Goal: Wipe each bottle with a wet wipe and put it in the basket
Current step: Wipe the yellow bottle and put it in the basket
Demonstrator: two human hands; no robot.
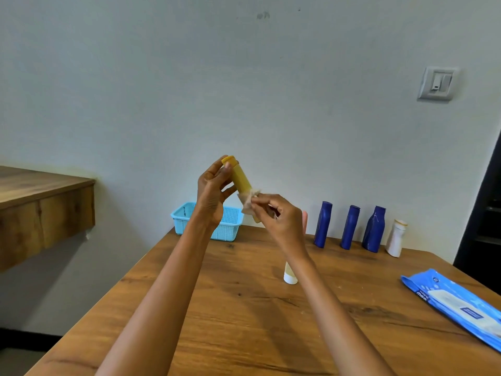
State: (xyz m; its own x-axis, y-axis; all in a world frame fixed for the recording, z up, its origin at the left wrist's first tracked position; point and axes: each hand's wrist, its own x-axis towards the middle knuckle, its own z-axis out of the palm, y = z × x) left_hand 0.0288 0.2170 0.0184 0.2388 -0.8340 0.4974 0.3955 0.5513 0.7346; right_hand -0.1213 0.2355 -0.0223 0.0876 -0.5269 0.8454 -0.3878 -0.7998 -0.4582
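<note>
the right forearm hides most of a white-capped tube [290, 278], and the wipes pack [458, 305] is apparently cropped at the right edge.

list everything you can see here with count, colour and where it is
yellow bottle: 1, yellow, held tilted above the table
wet wipe: 1, whitish, against the yellow bottle's lower part
basket: 1, light blue, far edge of table, behind the left arm
blue bottles: 3, dark blue, upright by the wall
white bottle: 1, white, right of the blue ones
white tube: 1, mid-table, partly hidden by the right arm
wipes pack: 1, blue, right edge
table: 1, wooden
wall switch: 1, white
hands: left grips the bottle, right pinches the wipe
</note>
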